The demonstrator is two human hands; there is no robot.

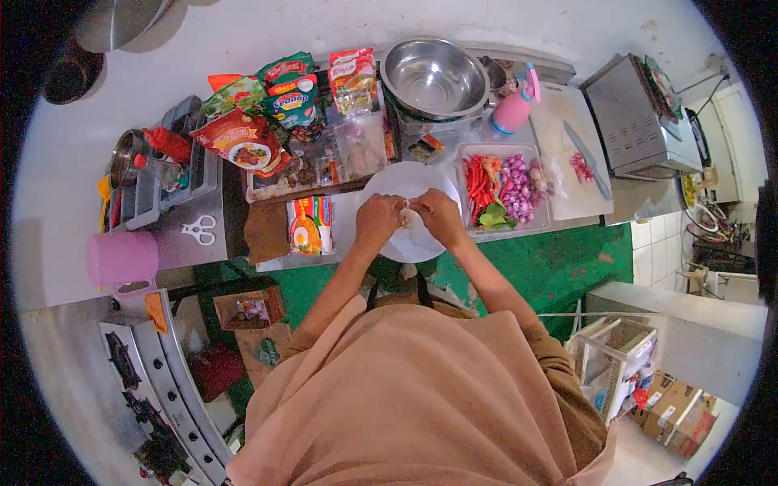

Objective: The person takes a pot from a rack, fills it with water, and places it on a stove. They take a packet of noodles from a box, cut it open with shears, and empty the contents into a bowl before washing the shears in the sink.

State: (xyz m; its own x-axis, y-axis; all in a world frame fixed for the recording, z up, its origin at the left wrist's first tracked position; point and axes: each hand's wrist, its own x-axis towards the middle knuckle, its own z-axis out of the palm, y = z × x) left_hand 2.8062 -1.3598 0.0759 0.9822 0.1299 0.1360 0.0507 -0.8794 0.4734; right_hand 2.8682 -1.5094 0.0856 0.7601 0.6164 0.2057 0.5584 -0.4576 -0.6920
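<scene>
Both my hands meet over a white plate (pixel 405 182) on the counter. My left hand (pixel 378 220) and my right hand (pixel 438 215) pinch a small pale item (pixel 404 214) between their fingertips; it is too small to identify. To the right of the plate lies a clear tray (pixel 541 220) holding red chilies (pixel 476 182), shallots (pixel 516 188) and green leaves. A packet of instant noodles (pixel 310 224) lies just left of the plate.
A steel bowl (pixel 435 77) stands behind the plate, beside a pink spray bottle (pixel 516 105). Seasoning packets (pixel 271 105) are piled at the back left. A white cutting board (pixel 571 154) carries a knife (pixel 589 158). Scissors (pixel 198 229) and a pink cup (pixel 121 257) are at left.
</scene>
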